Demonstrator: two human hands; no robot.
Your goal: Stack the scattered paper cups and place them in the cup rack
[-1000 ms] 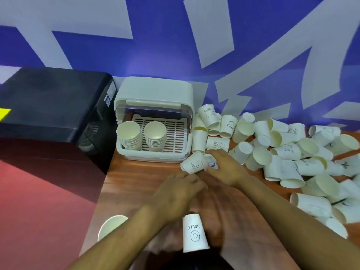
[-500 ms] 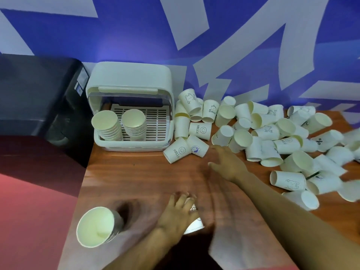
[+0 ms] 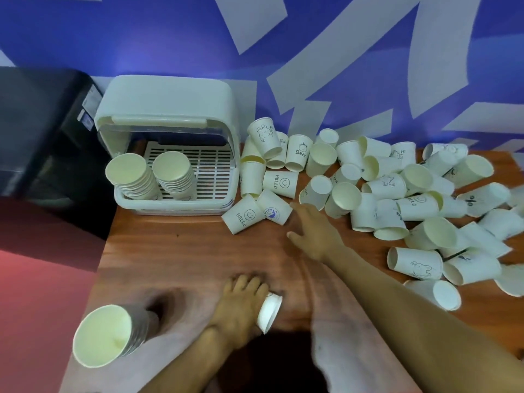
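In the head view, a brown wooden table (image 3: 181, 259) is seen with a white plastic cup rack (image 3: 170, 143) standing at its far left corner, the lid raised. Two tilted stacks of cream paper cups (image 3: 150, 177) are held inside the rack. Just right of the rack, a heap of scattered white paper cups (image 3: 382, 191) is spread along the wall. The right hand (image 3: 314, 231) is stretched toward the heap, fingers straight, holding nothing. Nearer than the rack, a single white paper cup (image 3: 269, 312) is gripped by the left hand (image 3: 241, 304). A short stack of cups (image 3: 110, 333) lies at the near left edge.
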